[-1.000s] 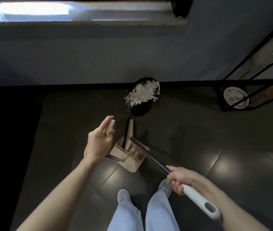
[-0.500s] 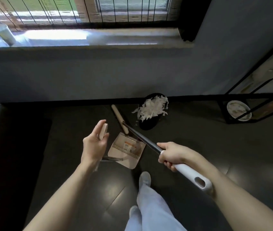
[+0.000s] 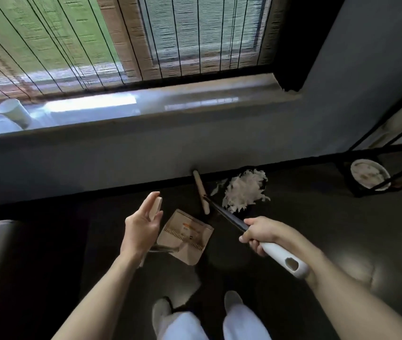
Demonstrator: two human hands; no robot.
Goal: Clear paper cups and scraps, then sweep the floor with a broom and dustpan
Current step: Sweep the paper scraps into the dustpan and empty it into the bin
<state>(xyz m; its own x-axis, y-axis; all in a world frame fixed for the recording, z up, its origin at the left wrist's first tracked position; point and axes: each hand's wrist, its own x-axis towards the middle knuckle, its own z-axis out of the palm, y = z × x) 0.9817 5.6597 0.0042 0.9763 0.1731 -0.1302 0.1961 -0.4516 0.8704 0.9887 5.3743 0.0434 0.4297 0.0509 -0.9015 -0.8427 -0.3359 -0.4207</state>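
Two grips busy: left grip (image 3: 142, 227) holds the dustpan (image 3: 185, 238) handle, mostly hidden; right grip (image 3: 261, 233) clasps the broom (image 3: 200, 190), its head at the far wall (image 3: 121, 163), beside scraps (image 3: 242, 193).

The dustpan (image 3: 185, 238) is beige, with a row of fine comb teeth and a small orange-and-white label. Just beyond the dustpan, the broom (image 3: 227, 215) has a black shaft, a white handle end and a beige head. To the dustpan's upper right, the paper scraps (image 3: 242, 192) are white over a black bin (image 3: 246, 208). The floor (image 3: 317, 229) is glossy dark grey with thin tile seams; the wall (image 3: 121, 163) is grey-blue. Far up-left of the dustpan, a white paper cup (image 3: 14, 114) stands on a pale windowsill (image 3: 170, 104). Thin black bars stripe the window (image 3: 72, 45) over green and brown. Below the dustpan, the trousers (image 3: 185, 325) are light blue and the shoes (image 3: 160, 310) off-white.
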